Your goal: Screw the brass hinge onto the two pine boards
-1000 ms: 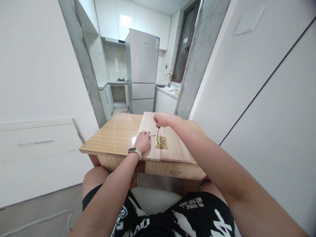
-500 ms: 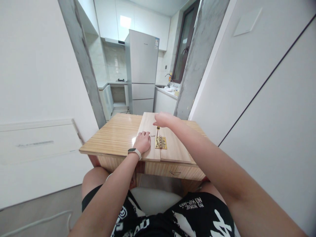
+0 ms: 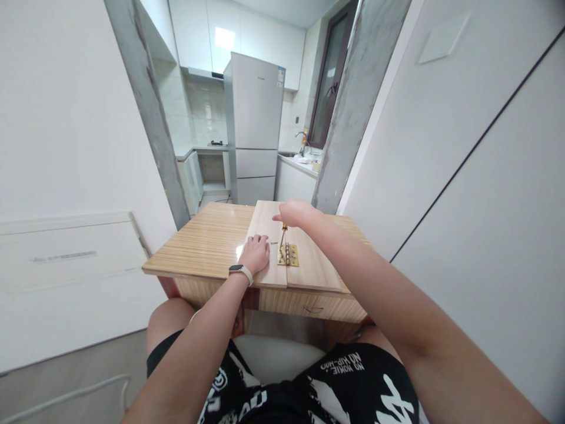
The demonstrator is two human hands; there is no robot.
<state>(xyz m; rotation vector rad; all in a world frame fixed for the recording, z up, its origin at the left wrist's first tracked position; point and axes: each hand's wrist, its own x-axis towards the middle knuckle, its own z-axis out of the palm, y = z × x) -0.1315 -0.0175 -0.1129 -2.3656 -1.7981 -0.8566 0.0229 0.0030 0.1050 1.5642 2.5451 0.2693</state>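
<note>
My right hand (image 3: 296,213) is wrapped over the handle of a screwdriver (image 3: 283,234), whose shaft points down at the left leaf of a brass hinge (image 3: 288,255). The hinge lies across the seam between two pale wooden boards, the left board (image 3: 265,219) and the right board (image 3: 311,259). Flat on the left board rests my left hand (image 3: 256,252), fingers stretched out, just left of the hinge. A loose screw (image 3: 274,243) lies between that hand and the screwdriver. My right hand hides most of the handle.
Under the boards is a wood-grain table (image 3: 198,241) with a drawer handle (image 3: 313,309) at its front. White walls (image 3: 468,194) flank me on both sides. Beyond the table stand a silver fridge (image 3: 258,106) and a sink counter (image 3: 295,176).
My right hand has shifted slightly and turned a little at the wrist, and the screwdriver leans a bit more to the right. My left hand stays in place.
</note>
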